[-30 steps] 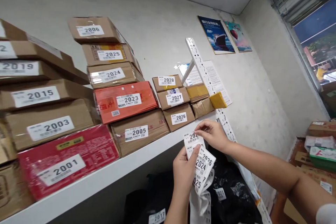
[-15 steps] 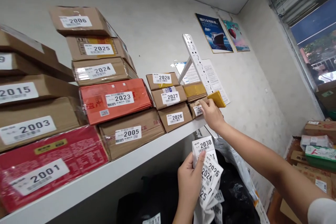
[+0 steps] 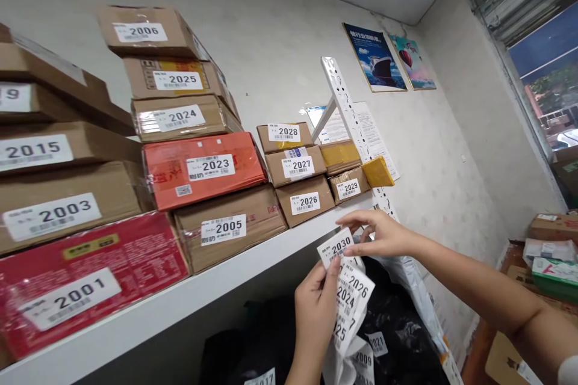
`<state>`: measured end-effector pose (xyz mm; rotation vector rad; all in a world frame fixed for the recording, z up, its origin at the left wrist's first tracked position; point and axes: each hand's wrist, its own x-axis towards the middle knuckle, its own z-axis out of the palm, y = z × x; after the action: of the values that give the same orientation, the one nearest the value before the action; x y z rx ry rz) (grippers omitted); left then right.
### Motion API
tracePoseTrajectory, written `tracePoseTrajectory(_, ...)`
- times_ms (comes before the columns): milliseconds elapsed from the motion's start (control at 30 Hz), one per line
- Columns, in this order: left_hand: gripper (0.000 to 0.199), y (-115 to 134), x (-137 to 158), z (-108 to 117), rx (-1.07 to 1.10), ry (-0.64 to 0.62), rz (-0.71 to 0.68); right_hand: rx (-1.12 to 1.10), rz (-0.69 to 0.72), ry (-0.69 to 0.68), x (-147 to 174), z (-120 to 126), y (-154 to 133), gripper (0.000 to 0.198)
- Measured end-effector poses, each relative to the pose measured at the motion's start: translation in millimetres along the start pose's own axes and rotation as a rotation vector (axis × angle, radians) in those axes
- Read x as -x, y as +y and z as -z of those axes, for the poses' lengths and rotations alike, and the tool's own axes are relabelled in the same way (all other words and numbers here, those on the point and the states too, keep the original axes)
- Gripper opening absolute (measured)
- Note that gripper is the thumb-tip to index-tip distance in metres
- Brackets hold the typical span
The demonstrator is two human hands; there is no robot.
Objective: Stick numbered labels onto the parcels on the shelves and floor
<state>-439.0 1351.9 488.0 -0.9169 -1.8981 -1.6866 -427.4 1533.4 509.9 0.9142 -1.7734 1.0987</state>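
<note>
My left hand [image 3: 316, 298] clamps the label strip [image 3: 355, 284] before the shelf [image 3: 180, 301]; my right hand [image 3: 383, 233] is at label 2030 [image 3: 336, 246] (pinching or not, I can't tell from this far end). Beyond, box 2029 [image 3: 336, 185] stands labelled; the yellow-taped box [image 3: 339, 158] above shows no number, so it seems left.

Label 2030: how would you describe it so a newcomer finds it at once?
Below the white shelf edge in the picture, the left hand holds a bunch of white labels. Label 2030 is the topmost, beside the right hand. Its number sets it apart: those lower down read 2026 and 2024.
</note>
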Motion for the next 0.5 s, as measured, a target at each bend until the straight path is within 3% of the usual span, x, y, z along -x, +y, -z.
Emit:
tracePoseTrajectory(100, 0.042, 0, -10, -10, 0.149, 0.002, 0.063, -0.054, -0.075, 0.089, 3, -8, 1, 0.018)
tracePoseTrajectory(200, 0.038, 2, -21, -19, 0.117, 0.057, 0.028, -0.117, -0.092, 0.225, -6, -11, 1, 0.014)
tracePoseTrajectory(333, 0.038, 7, -39, -27, 0.066, 0.177, -0.051, 0.045, 0.015, 0.349, -26, -5, -12, 0.004)
tracePoseTrajectory(500, 0.040, 13, -42, -30, 0.165, -0.010, -0.005, 0.335, 0.144, 0.524, -71, 18, -26, 0.011)
